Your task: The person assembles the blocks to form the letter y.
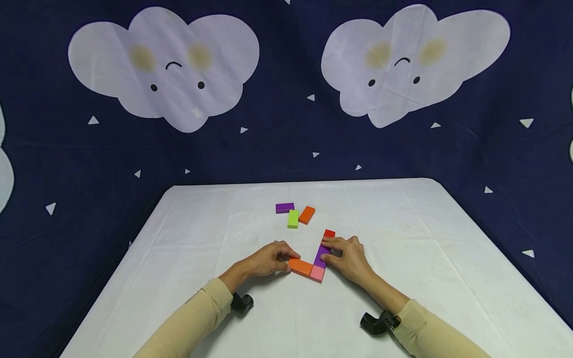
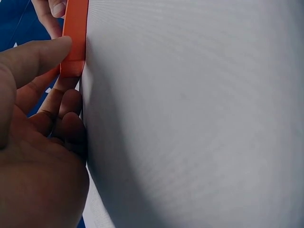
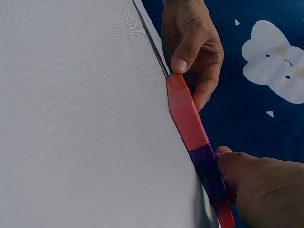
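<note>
Four-sided flat blocks form an L on the white table. Its left arm is an orange block, which meets a pink block at the corner. From there a purple block and a red block run away from the person. My left hand pinches the free end of the orange block between thumb and fingers, as the left wrist view also shows. My right hand holds the purple block near the red one, thumb against its side and forefinger reaching across the strip.
Farther back on the white table lie a loose purple block, a lime green block and a second orange block. A dark blue cloth with clouds hangs behind the table.
</note>
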`<state>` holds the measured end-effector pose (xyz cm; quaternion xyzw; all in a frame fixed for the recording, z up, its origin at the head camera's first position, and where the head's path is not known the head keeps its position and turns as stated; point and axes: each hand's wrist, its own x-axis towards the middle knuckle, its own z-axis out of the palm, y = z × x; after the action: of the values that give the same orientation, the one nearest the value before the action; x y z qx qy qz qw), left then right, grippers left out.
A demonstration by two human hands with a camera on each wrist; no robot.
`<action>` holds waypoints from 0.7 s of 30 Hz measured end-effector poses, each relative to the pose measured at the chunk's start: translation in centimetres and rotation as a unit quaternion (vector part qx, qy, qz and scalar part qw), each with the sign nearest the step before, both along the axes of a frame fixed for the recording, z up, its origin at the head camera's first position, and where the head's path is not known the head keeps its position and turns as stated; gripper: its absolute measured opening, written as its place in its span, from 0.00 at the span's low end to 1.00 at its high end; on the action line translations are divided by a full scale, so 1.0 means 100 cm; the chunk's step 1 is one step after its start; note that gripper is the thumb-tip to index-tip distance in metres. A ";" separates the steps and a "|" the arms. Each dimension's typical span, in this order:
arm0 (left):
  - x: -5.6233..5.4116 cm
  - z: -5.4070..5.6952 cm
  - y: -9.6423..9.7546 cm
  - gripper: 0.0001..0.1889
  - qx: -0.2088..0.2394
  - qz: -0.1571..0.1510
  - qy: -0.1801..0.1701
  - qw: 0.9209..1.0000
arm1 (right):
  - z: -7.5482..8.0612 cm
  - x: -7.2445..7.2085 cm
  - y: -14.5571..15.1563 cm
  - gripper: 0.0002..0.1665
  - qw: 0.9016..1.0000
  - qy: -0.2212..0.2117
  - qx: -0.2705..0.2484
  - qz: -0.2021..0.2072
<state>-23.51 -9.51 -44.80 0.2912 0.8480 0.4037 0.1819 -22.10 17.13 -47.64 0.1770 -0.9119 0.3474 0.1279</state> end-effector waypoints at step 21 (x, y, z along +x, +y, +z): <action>-0.007 0.009 0.004 0.18 0.070 0.114 0.012 0.991 | 0.000 0.001 0.000 0.23 1.000 -0.002 0.002 -0.003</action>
<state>-24.22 -9.06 -43.95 0.2099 0.8473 0.4767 0.1035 -22.04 17.11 -47.60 0.1741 -0.9132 0.3460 0.1267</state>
